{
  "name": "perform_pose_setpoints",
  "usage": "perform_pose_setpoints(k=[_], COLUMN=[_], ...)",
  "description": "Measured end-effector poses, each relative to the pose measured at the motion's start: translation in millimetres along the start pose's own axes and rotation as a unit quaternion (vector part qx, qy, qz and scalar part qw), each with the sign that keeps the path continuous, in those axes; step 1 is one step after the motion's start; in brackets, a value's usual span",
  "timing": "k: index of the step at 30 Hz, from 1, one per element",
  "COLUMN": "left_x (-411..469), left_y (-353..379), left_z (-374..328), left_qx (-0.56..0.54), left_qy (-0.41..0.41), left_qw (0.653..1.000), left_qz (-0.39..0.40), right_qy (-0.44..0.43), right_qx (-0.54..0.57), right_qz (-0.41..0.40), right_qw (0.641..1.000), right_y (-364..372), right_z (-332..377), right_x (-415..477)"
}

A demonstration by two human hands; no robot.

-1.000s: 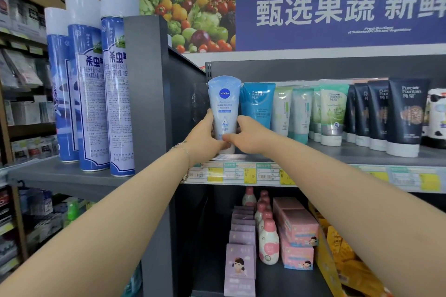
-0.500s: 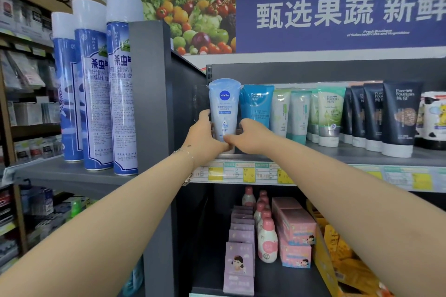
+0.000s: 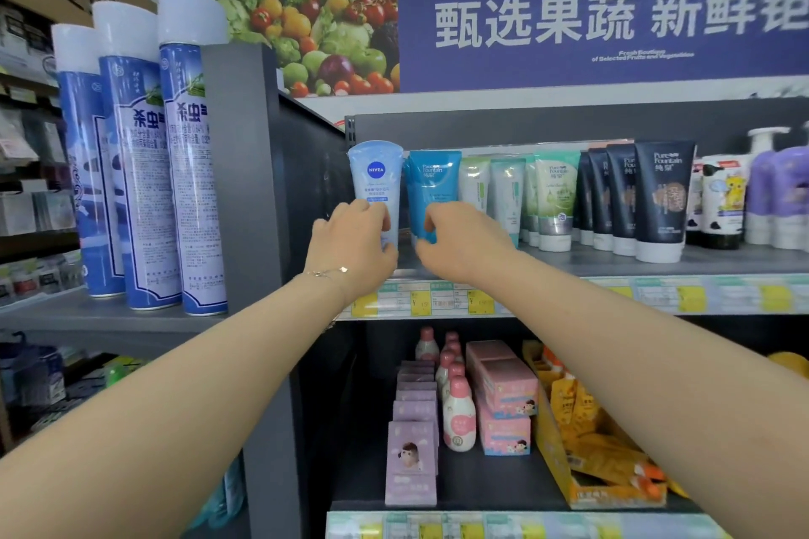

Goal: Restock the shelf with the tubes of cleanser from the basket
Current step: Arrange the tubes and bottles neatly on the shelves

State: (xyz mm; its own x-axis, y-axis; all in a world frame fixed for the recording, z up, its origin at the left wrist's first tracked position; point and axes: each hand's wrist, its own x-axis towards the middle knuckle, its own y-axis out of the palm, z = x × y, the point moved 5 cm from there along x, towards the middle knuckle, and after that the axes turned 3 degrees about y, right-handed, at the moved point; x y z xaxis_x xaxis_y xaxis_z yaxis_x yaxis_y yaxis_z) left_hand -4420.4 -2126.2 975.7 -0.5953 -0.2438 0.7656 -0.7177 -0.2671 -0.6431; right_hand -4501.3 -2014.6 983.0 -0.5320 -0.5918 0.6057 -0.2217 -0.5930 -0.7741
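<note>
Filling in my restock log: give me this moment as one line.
step: shelving | left hand: grips pale blue tube, upright at shelf left end | right hand: fingers curled at teal tube, grip unclear

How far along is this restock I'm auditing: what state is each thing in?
Nivea tube: upright, leftmost on the shelf, gripped.
blue Pure Fountain tube: upright beside it.
left hand: grips the Nivea tube.
right hand: fingers curled at the blue Pure Fountain tube; grip unclear.
</note>
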Motion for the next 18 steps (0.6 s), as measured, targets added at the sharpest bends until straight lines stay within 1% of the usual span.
perform_pose_setpoints(k=[4,8,14,18], left_x=[-1,-7,-27,-44], left_y=[-2,-4,-2,-5], left_z=[-24,-55,-107,-147], left_qx=[0.02,0.023,0.02,0.027], left_qy=[0.046,0.083,0.11,0.108], left_qw=[0.999,0.996,0.993,0.992], left_qz=[0.008,0.0,0.031,0.062], right_qy=[-0.006,-0.002,0.005,0.015], right_qx=[-0.037,-0.042,-0.067,-0.065], right_qz=[-0.016,-0.019,-0.008,0.011], right_qw=[0.999,0.999,0.998,0.998], right_y=[-15,-31,-56,-73], right_z=[-7,-22,-58,-89], right_x=[-10,-29,-62,-89])
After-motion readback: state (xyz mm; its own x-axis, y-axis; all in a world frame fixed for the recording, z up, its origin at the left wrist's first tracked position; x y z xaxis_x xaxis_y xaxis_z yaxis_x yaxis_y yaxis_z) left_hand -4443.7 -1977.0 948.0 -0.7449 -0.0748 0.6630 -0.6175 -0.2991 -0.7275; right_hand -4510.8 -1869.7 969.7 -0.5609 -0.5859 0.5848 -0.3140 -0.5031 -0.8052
